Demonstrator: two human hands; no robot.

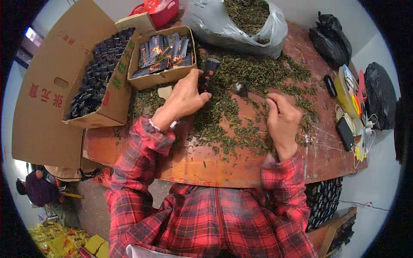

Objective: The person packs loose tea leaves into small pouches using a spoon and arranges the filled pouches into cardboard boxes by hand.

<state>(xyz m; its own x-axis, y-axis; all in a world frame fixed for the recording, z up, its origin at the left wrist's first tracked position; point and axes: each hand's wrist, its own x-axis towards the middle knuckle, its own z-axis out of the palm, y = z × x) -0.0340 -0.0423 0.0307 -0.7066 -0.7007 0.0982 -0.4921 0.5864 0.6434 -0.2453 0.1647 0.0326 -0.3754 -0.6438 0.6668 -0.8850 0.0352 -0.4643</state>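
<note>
My left hand [184, 95] is closed on a small black packet [209, 74] with orange print, held upright over the table. In my right hand [282, 118] the fingers pinch the handle of a metal spoon [241, 88]; its bowl points left, toward the packet. Loose dried tea leaves [228, 112] lie spread under and around both hands. Just left of my left hand, a small cardboard box [160, 77] holds several similar black packets [165, 53]. Whether leaf lies in the spoon's bowl or inside the packet, I cannot tell.
A taller carton [88, 118] full of black packets stands at the left. At the back of the wooden table [189, 161] sits a plastic bag [211, 23] of leaves, with a red basket [165, 13] behind. Black bags [330, 41], a phone [344, 134] and cables line the right.
</note>
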